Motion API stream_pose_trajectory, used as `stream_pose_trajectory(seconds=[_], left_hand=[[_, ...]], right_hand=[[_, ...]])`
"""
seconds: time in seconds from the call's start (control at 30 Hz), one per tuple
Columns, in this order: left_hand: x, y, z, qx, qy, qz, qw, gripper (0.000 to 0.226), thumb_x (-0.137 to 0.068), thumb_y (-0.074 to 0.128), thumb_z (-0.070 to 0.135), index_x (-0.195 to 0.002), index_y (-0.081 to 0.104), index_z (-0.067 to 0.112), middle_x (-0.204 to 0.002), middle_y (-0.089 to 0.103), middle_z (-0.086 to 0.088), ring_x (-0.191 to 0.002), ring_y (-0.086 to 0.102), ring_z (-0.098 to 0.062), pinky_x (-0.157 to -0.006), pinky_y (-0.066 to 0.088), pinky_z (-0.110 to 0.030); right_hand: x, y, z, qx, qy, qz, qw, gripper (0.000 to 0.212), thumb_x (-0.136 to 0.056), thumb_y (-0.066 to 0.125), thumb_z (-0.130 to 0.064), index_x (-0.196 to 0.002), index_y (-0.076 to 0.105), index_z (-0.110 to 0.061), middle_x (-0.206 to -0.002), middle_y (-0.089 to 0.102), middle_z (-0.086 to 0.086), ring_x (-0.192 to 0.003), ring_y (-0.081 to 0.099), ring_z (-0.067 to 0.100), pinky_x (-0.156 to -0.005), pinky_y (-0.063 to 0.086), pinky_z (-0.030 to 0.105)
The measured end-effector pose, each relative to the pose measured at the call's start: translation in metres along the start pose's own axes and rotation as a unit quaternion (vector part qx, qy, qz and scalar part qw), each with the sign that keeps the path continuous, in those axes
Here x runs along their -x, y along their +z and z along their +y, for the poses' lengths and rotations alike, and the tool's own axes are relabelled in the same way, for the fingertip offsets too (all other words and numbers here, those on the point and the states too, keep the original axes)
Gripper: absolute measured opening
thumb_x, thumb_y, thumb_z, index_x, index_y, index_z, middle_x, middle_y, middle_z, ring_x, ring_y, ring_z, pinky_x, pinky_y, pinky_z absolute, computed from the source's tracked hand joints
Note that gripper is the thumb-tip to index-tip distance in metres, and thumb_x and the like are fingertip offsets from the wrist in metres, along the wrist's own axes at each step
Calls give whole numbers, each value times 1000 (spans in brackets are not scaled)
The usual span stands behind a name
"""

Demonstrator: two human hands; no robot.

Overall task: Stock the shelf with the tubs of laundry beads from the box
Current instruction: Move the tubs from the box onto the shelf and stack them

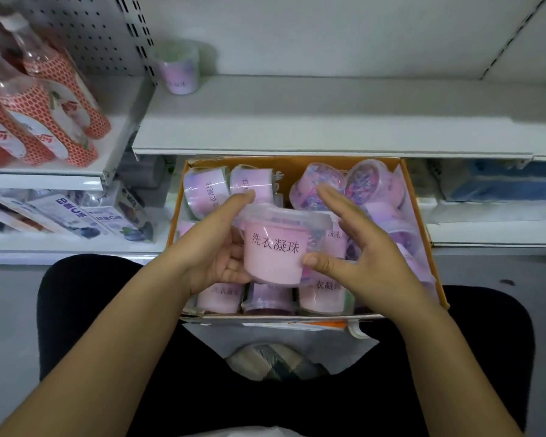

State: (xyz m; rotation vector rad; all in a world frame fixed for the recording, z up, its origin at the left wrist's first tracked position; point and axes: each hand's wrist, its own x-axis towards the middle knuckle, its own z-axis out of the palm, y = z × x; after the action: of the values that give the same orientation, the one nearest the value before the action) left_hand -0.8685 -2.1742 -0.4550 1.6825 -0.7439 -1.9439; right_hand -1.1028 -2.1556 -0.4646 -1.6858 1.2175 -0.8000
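While the left hand [213, 258] gripped the tub [273, 258] and the right hand [364, 250] merely steadied it (fingers straight), it could have slipped back into the box [297, 167].

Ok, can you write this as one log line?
held tub: over box | left hand: grips held tub | right hand: thumb touches it | shelf: one placed tub

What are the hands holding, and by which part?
A pink tub: left hand grips its left side, right hand presses a thumb on its right side.
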Motion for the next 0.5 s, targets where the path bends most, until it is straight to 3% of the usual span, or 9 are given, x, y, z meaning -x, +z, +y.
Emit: stream_pose_trajectory(seconds=[0.13,0.23,0.4,0.5], left_hand=[[-2,6,15,-43,18,7,999,82,-88,46,75,-120,67,3,-99,73,-26,-59,69,-27,-47,54,-27],[-2,12,26,-47,38,20,998,67,-92,47,70,-116,67,10,-93,71,-22,-56,70,-27,-44,54,-28],[-6,24,45,-91,96,41,990,46,-91,52,66,-105,67,25,-92,64,-13,-62,72,-37,-62,61,-39],[-12,27,58,-115,99,34,988,54,-89,49,72,-104,65,23,-102,64,-13,-68,74,-41,-64,61,-37]], right_hand=[[-9,-14,-9,7,1,-26,1000,64,-71,80,-49,-131,61,-40,-133,62,-23,-129,51,-4,-112,44,36],[-16,-25,-14,46,0,-17,999,59,-70,82,-48,-126,66,-35,-125,66,-23,-122,56,-7,-106,46,25],[-34,-34,-20,84,-31,3,996,47,-74,76,-48,-119,68,-37,-118,68,-27,-116,58,-11,-99,42,9],[-48,-39,-17,132,-55,31,989,37,-81,74,-41,-118,69,-35,-111,64,-33,-111,59,-10,-94,39,4]])
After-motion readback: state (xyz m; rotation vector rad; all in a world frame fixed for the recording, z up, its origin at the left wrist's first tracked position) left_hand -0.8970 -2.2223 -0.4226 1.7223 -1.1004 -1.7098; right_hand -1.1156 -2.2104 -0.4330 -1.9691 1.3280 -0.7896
